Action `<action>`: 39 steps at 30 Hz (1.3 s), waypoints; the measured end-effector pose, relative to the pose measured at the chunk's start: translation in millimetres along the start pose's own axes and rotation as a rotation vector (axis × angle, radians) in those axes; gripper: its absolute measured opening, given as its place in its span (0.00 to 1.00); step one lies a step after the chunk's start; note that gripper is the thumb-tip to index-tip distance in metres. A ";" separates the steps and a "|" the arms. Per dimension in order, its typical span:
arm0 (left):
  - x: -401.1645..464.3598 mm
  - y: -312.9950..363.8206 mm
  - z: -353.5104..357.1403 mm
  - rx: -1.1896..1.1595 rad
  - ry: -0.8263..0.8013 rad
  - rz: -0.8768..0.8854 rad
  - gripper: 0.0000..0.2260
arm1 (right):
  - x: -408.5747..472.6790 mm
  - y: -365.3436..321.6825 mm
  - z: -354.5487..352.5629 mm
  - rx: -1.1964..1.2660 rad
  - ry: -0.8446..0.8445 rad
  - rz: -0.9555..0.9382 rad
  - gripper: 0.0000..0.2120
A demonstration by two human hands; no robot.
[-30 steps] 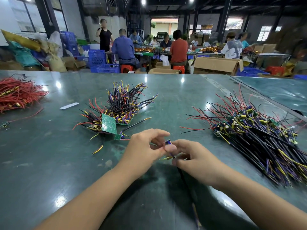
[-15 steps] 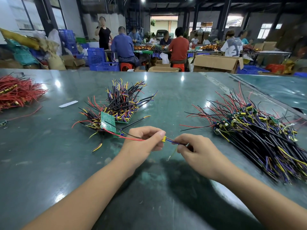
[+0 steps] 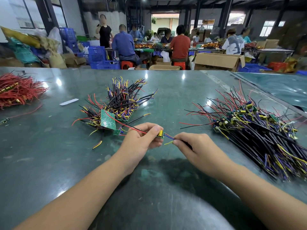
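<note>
My left hand [image 3: 141, 138] pinches a small green circuit board with a yellow part [image 3: 160, 134] just above the green table [image 3: 49, 163]. A red wire [image 3: 126, 126] runs from the board back to the left. My right hand [image 3: 194, 146] grips the board's blue, yellow and black wires [image 3: 171, 139] a short way to the right of the board. The wires stretch between both hands.
A pile of wired boards with a green panel [image 3: 116, 107] lies beyond my left hand. A larger pile of wired boards [image 3: 259, 130] lies at the right. Red wires [image 3: 18, 90] are heaped far left, near a white strip [image 3: 69, 101]. People work at tables behind.
My hands, close together a second ago, have drawn apart. The small board now shows at my left fingertips, its wires pulled straight toward my right hand.
</note>
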State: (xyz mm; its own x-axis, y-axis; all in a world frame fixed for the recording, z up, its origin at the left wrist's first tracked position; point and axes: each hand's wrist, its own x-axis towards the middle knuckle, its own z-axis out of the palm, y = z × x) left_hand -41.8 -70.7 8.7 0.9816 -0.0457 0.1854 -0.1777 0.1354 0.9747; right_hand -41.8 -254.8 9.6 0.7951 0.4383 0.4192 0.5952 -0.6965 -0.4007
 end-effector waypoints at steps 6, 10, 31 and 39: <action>-1.7 0.7 -2.2 0.046 -0.058 -0.023 0.08 | 0.6 0.5 1.3 0.046 0.020 -0.018 0.07; -3.1 3.7 -5.4 -0.002 -0.133 -0.076 0.04 | -0.9 2.3 3.1 0.185 0.071 0.049 0.08; -3.9 4.3 -9.6 0.156 -0.195 -0.046 0.06 | -0.3 2.2 -7.8 0.629 -0.041 0.204 0.08; -4.9 5.6 -8.6 0.073 -0.194 -0.065 0.08 | 0.1 4.2 -4.9 0.469 -0.007 0.249 0.14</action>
State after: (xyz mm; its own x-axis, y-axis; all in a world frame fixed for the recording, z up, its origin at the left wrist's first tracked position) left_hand -47.0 -61.2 12.2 0.9607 -0.2424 0.1351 -0.1256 0.0545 0.9906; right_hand -39.8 -260.4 12.0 0.9188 0.2971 0.2600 0.3752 -0.4519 -0.8094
